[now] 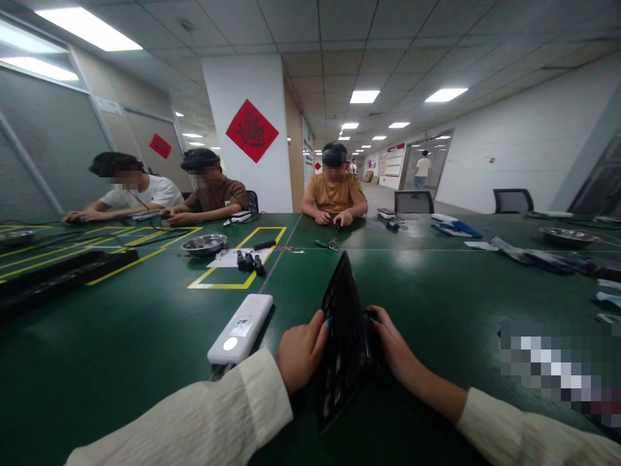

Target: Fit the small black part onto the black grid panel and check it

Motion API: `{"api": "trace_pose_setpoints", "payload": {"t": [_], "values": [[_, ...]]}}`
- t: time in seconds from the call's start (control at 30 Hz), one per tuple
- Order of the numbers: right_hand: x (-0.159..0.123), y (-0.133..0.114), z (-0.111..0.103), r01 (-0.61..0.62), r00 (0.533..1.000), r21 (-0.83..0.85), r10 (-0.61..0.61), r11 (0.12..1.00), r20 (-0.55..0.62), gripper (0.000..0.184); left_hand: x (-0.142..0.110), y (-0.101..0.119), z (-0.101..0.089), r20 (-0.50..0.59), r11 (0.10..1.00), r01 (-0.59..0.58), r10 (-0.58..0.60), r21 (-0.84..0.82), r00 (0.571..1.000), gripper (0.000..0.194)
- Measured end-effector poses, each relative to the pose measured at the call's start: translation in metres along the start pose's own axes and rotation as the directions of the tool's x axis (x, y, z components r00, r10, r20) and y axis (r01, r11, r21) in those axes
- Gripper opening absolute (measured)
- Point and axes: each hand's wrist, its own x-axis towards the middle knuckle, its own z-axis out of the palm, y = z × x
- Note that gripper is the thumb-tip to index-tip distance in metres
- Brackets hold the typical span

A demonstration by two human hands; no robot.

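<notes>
A flat black panel [343, 349] stands on edge, tilted, in front of me, with its narrow side towards me. Faint dark rectangles show on its left face; its exact kind I cannot make out. My left hand [301, 353] is closed on that left face, with the thumb pressed against it and a small blue spot at the thumb tip. On the other side, my right hand [395, 346] grips the panel from behind its right face, its fingertips partly hidden. Left of my left hand lies a white box-shaped device [241, 330] with a label and a cable.
Ahead on the green table [427, 291] are black cylindrical parts [250, 261] on paper, a metal bowl [204, 244] and green-handled pliers [326, 244]. Another bowl [567, 237] and gloves [528, 255] lie right. Several people sit opposite, including a person in a mustard shirt [334, 194].
</notes>
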Motion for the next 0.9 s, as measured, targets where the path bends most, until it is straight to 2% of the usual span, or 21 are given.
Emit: {"api": "trace_pose_setpoints", "payload": {"t": [0.37, 0.53, 0.63, 0.73, 0.9], "values": [[-0.0018, -0.0055, 0.0033, 0.014, 1.0, -0.033, -0.014, 0.999, -0.017, 0.046, 0.0006, 0.0, -0.0022, 0.019, 1.0, -0.02, 0.021, -0.008, 1.0, 0.036], [0.0004, -0.0043, 0.0031, 0.014, 1.0, -0.034, -0.014, 0.999, -0.007, 0.046, 0.0014, 0.0006, -0.0019, 0.052, 0.963, 0.02, -0.007, -0.267, 0.999, 0.05], [0.0015, -0.0038, 0.0031, 0.003, 1.0, -0.045, -0.003, 0.999, -0.003, 0.046, 0.0031, -0.0001, -0.0003, 0.018, 0.936, 0.059, -0.057, -0.348, 0.998, 0.044], [0.0012, -0.0041, 0.0033, 0.006, 1.0, -0.04, -0.006, 0.999, 0.002, 0.046, 0.0043, -0.0015, 0.001, -0.029, 0.943, 0.053, -0.066, -0.328, 0.997, 0.032], [-0.0019, -0.0087, 0.0041, 0.004, 1.0, -0.068, -0.006, 0.998, -0.021, 0.048, 0.0035, -0.0034, 0.0022, 0.001, 0.985, 0.023, -0.023, -0.17, 1.0, 0.034]]}}
